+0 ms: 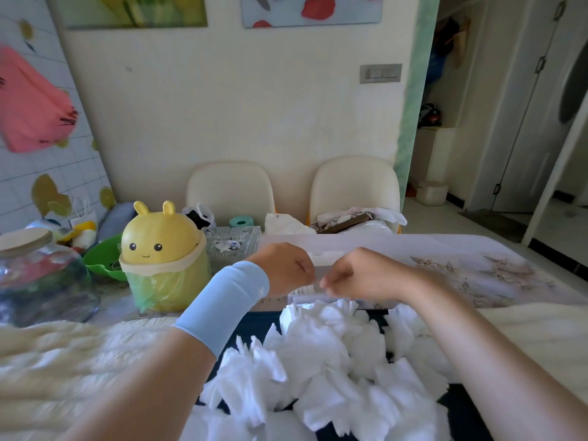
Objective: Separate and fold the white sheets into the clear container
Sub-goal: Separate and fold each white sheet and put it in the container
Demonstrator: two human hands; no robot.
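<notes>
Plainly far from done: left hand and right hand each pinch one white sheet over the clear container mid-frame; a big heap of white sheets waits lower centre.

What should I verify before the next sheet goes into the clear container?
1. Hands over the box: ok. The left hand and right hand meet above the clear container.
2. A single sheet held between them: cannot tell; the fingertips are curled away and blurred.
3. Supply in reach: ok. The pile of white sheets lies just in front of the container.
4. Room left inside: cannot tell; the hands cover most of it.
5. Side clearance: ok. The yellow bin stands apart, left of the left hand.
</notes>
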